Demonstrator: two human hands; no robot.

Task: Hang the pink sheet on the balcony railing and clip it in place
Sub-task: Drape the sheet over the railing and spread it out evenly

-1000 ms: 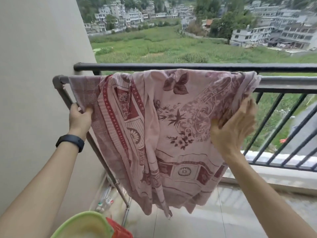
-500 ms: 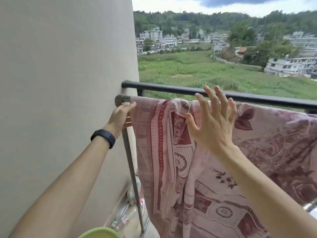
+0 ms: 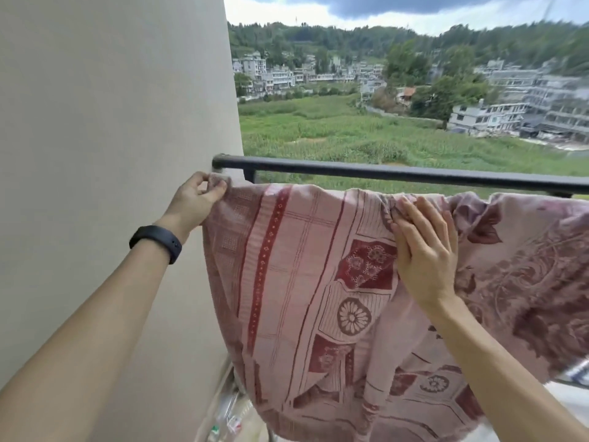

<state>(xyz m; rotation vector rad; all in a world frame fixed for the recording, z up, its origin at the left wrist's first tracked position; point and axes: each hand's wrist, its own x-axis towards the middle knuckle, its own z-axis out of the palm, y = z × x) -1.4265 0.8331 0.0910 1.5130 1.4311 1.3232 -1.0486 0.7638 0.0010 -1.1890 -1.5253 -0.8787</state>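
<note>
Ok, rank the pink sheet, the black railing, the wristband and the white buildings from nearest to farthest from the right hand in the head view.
1. pink sheet: directly under the right hand, touching it.
2. black railing: just above the fingertips.
3. wristband: away to the left, on the other wrist.
4. white buildings: far off across the field.

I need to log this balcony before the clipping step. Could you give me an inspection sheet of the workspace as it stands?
Surface: black railing, bare.
Job's things: pink sheet hangs just nearer than the railing, its support hidden, top edge bunched; no clips seen.
Clutter: plastic bottles low beside the beige wall.
Hands: left hand pinches the sheet's corner by the wall; right hand rests flat on the sheet.
Cables: nothing seen.
Surroundings: green field and buildings beyond.
</note>
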